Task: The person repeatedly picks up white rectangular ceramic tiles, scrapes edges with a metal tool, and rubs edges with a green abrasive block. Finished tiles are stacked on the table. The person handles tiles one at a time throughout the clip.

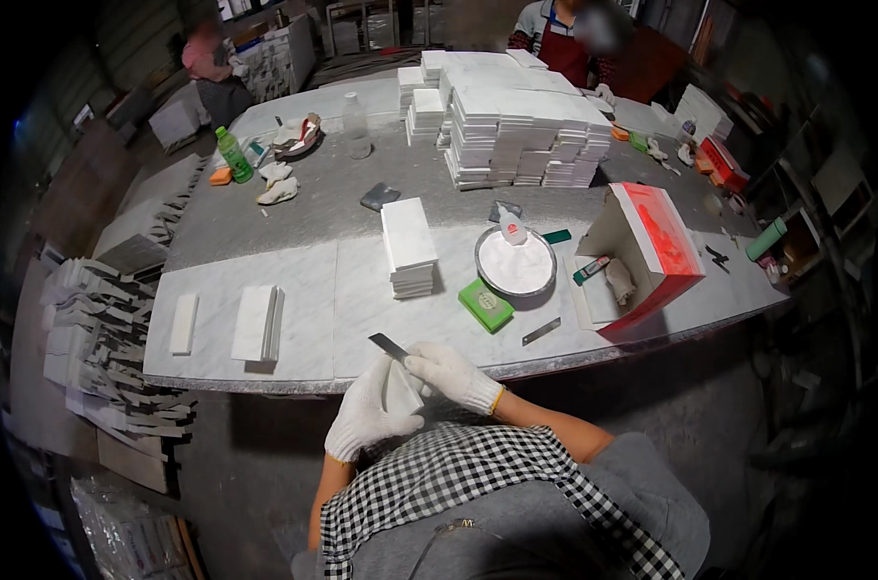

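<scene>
two gloved hands meet at the worktop (265, 367) edge, below the round dish (515, 263). left hand (366, 418) grips a white tile (401, 391); right hand (452, 373) pinches a blade (388, 346) touching the tile.

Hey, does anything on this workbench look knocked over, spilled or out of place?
Yes: the red-and-white box at the bench's right end lies tipped on its side, its open mouth showing a cloth and small tool. The white tile stacks stand neat, and nothing looks spilled.
</scene>
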Available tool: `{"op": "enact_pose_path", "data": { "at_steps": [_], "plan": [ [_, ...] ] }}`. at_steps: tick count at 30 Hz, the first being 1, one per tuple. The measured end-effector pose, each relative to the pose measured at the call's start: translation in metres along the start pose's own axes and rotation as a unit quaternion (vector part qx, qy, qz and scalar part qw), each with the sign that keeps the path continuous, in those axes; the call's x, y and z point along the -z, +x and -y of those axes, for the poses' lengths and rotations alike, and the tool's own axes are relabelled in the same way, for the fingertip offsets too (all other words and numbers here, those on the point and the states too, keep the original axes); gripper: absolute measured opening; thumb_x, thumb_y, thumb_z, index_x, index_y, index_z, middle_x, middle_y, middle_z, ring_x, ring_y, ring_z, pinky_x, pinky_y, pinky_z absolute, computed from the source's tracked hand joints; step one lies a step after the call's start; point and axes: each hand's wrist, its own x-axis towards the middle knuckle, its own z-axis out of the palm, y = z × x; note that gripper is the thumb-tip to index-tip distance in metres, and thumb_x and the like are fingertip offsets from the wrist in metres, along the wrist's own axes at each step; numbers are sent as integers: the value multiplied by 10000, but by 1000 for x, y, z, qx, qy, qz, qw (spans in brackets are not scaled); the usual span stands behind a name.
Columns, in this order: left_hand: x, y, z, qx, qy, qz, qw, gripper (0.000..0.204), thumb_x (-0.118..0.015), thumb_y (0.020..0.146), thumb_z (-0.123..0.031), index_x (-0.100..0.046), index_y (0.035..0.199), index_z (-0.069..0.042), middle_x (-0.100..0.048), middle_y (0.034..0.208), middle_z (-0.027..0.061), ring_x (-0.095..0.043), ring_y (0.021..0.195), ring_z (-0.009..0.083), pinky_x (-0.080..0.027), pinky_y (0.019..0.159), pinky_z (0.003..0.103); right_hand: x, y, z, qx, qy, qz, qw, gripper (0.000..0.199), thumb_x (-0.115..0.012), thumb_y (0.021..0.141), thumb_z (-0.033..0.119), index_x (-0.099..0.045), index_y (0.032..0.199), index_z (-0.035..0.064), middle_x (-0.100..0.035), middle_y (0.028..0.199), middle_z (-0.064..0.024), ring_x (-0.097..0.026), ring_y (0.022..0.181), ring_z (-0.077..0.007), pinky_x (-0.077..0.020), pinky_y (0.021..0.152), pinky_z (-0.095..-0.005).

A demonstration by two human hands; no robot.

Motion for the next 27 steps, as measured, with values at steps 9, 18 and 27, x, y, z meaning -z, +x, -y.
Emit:
{"op": "enact_pose_path", "data": {
  "at_steps": [9,18,27],
  "plan": [
    [-12,30,-23,10,36,18,999,940,-887,586,-301,-453,1368,-13,-663,1099,256,-676,1025,400,-541,881,445,26,-14,-6,-27,37,-96,994,289,-494,1063,244,-617,1122,-11,-648,836,-24,-567,677,-83,-484,630,-248],
    [-21,66,-22,-2,94,36,995,952,-913,592,-324,-457,1359,7,-653,1084,284,-669,1016,423,-539,852,468,61,-21,-16,-32,32,-155,987,284,-478,1072,238,-611,1103,-10,-711,875,-70,-580,666,-84,-497,631,-256],
    [-43,89,-18,11,83,53,995,1009,-917,587,-339,-452,1404,28,-659,1118,286,-670,1057,419,-546,876,459,84,-35,-1,-68,43,-235,969,398,-504,1053,164,-567,1400,-21,-690,902,-66,-557,704,-54,-490,650,-217]
  ]
}}
